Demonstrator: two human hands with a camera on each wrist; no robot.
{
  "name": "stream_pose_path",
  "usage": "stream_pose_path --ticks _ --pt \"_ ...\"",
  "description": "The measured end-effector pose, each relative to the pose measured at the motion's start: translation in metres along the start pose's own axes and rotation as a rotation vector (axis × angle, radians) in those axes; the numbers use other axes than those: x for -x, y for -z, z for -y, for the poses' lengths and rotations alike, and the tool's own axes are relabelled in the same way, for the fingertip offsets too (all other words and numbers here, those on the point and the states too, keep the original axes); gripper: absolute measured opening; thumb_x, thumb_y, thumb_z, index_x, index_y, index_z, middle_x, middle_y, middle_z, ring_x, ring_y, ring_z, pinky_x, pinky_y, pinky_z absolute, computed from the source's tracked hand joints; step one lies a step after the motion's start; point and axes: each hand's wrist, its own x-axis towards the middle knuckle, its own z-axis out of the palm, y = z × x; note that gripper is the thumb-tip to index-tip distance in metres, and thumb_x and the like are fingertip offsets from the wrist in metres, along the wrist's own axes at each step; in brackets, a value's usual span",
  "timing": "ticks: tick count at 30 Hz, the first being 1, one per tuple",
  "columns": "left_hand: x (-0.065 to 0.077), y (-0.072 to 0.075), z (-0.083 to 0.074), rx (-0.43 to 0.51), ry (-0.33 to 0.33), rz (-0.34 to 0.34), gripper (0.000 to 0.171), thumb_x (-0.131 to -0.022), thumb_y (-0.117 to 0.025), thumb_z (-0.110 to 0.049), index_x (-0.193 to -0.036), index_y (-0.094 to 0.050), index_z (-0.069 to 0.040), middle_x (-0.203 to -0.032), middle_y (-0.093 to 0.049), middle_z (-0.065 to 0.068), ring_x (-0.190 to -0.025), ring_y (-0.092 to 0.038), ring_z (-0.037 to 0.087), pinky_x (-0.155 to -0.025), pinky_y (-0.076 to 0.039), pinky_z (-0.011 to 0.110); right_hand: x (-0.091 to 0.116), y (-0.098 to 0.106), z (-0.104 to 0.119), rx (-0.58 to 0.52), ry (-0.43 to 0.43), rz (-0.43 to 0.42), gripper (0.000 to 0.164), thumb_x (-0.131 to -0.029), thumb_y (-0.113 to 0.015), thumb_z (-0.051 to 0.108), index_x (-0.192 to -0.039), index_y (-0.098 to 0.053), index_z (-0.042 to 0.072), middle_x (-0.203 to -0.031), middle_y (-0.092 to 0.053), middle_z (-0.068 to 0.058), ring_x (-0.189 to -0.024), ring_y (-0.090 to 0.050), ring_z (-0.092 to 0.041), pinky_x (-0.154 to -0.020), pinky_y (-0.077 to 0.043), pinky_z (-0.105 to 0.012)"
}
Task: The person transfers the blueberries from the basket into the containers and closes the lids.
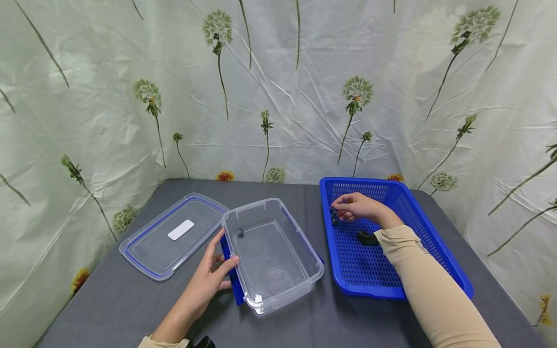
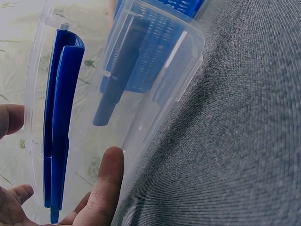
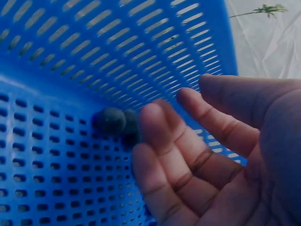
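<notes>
In the head view, my left hand (image 1: 206, 280) is at the left side of a clear plastic container (image 1: 274, 251), its thumb on the rim and its other fingers along the outer wall by the blue latch (image 2: 66, 127). One small dark round thing (image 1: 240, 233), blueberry-like, lies inside the container. My right hand (image 1: 359, 207) reaches into a blue plastic basket (image 1: 361, 290). Its loosely bent fingers are beside several dark blue-grey round things (image 3: 110, 121), which lie in the basket's corner. Nothing shows between thumb and fingers in the right wrist view.
Left of the container lies its clear lid (image 1: 174, 237) with a blue seal and a white label, close to the container's rim. Grey cloth (image 1: 126, 309) covers the table. A flower-printed curtain (image 1: 296, 96) hangs behind and at both sides.
</notes>
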Motion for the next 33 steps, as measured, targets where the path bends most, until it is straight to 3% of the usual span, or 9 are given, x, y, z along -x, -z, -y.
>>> stream_pose_path --ticks 6,12,20,33 --pt "0.001 0.001 -0.001 0.001 0.001 -0.003 0.081 -0.109 -0.065 -0.024 -0.17 -0.016 -0.043 -0.145 -0.049 0.03 -0.121 -0.067 0.037 -0.089 -0.065 0.054 -0.003 -0.004 -0.006 -0.016 -0.046 0.083 0.03 -0.114 -0.051 0.014 -0.127 -0.058 -0.012 -0.088 -0.063 0.0 -0.071 -0.052 -0.006 -0.066 -0.048 -0.021" --pt "0.0 0.001 -0.001 -0.007 -0.001 0.001 0.081 -0.108 -0.066 -0.026 -0.17 -0.016 -0.044 -0.145 -0.049 0.03 -0.123 -0.067 0.037 -0.089 -0.065 0.054 -0.002 -0.005 -0.01 -0.04 -0.093 0.116 0.026 -0.115 -0.049 0.014 -0.123 -0.057 -0.009 -0.084 -0.057 0.001 -0.069 -0.047 -0.005 -0.066 -0.044 -0.02" --pt "0.0 0.001 -0.001 -0.01 0.006 0.002 0.081 -0.109 -0.065 -0.026 -0.17 -0.016 -0.045 -0.145 -0.049 0.03 -0.125 -0.066 0.038 -0.09 -0.065 0.055 0.0 -0.006 -0.009 -0.036 -0.112 0.149 0.028 -0.116 -0.048 0.016 -0.128 -0.054 -0.008 -0.082 -0.051 0.002 -0.07 -0.045 -0.007 -0.065 -0.04 -0.02" --pt "-0.001 0.0 0.001 -0.014 -0.001 0.0 0.082 -0.109 -0.064 -0.024 -0.171 -0.014 -0.043 -0.147 -0.048 0.031 -0.128 -0.064 0.041 -0.089 -0.064 0.058 -0.004 -0.008 -0.012 -0.072 -0.122 0.157 0.032 -0.116 -0.044 0.013 -0.137 -0.05 -0.011 -0.086 -0.052 0.001 -0.073 -0.048 -0.006 -0.067 -0.044 -0.02"
